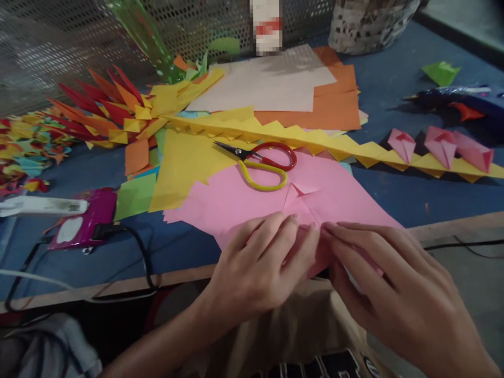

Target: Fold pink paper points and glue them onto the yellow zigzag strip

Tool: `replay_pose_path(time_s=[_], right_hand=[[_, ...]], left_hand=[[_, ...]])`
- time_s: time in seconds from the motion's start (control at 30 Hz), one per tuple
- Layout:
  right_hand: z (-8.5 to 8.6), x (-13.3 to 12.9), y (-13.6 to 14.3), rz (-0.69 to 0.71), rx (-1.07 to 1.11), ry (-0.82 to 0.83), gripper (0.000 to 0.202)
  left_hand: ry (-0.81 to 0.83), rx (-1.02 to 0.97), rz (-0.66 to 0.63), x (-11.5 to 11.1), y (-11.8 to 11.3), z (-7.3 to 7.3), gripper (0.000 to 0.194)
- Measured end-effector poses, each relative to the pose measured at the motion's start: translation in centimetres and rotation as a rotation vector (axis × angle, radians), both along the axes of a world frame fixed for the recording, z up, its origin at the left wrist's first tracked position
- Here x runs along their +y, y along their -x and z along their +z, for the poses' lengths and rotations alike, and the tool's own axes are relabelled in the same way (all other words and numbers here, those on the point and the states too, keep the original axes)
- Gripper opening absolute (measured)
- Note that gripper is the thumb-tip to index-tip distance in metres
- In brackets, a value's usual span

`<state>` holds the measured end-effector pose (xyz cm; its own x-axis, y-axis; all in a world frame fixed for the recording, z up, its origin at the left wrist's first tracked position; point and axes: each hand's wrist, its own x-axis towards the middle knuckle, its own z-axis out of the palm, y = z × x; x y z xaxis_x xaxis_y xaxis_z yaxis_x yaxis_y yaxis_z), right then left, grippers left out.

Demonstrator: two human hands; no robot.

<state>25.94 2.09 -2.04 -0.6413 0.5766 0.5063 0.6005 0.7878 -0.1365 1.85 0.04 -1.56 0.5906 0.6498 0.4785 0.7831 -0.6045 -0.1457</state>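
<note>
My left hand (268, 257) and my right hand (386, 268) meet at the near edge of the blue table, fingers closed on a small piece of folded pink paper (302, 195). Its far end shows a creased, pointed fold; the rest is under my fingers. Beneath it lie larger sheets of pink paper (240, 194). Just beyond, scissors (249, 155) with one red and one yellow handle rest on the sheets. A long zigzag-folded yellow strip (299, 137) runs behind them, with pink folded paper pieces (441, 146) at its right end.
Red and orange paper spikes (104, 102) and small coloured scraps (29, 139) lie left. A magenta device (84, 218) has cables hanging over the table edge. White (263, 84) and orange sheets (338, 115) lie behind. A glue gun (460, 100) is at right, near a woven basket (370, 26).
</note>
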Motion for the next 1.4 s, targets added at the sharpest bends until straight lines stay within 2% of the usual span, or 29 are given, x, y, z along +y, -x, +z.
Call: replay_pose_path(time_s=[0.17,0.3,0.4,0.53,0.7,0.8,0.93,1.03,1.23,1.4], right_hand=[[0.8,-0.1,-0.4,0.05,0.099,0.069,0.03],[0.9,2.1,-1.2,0.075,0.097,0.017,0.038],[0.5,3.4,-1.3,0.143,0.031,0.059,0.036],[-0.1,3.7,-0.9,0.181,0.05,0.123,0.035],[0.0,3.1,-0.2,0.168,0.08,0.12,0.028],[0.5,2.9,0.5,0.165,0.096,0.103,0.025],[0.7,2.8,1.2,0.185,0.112,0.077,0.018],[0.1,2.7,1.1,0.181,0.096,0.026,0.026],[-1.3,2.5,-0.6,0.26,0.002,-0.019,0.047],[-1.1,2.7,-0.5,0.253,-0.008,-0.03,0.047]], left_hand=[[0.174,-0.064,-0.014,0.5,0.5,0.8,0.022],[0.287,0.001,-0.074,1.5,1.7,2.2,0.031],[0.247,0.06,-0.115,2.0,2.2,2.7,0.034],[0.131,0.043,-0.139,1.9,2.4,2.3,0.016],[0.2,-0.061,-0.147,1.4,2.2,1.8,0.015],[0.27,-0.125,-0.098,1.2,2.0,1.6,0.011],[0.449,-0.238,0.027,1.2,1.3,1.7,0.01],[0.527,-0.316,0.11,1.4,0.7,1.9,0.014],[0.564,-0.357,0.17,1.6,0.2,1.8,0.013],[0.505,-0.375,0.197,1.6,0.2,1.3,0.012]])
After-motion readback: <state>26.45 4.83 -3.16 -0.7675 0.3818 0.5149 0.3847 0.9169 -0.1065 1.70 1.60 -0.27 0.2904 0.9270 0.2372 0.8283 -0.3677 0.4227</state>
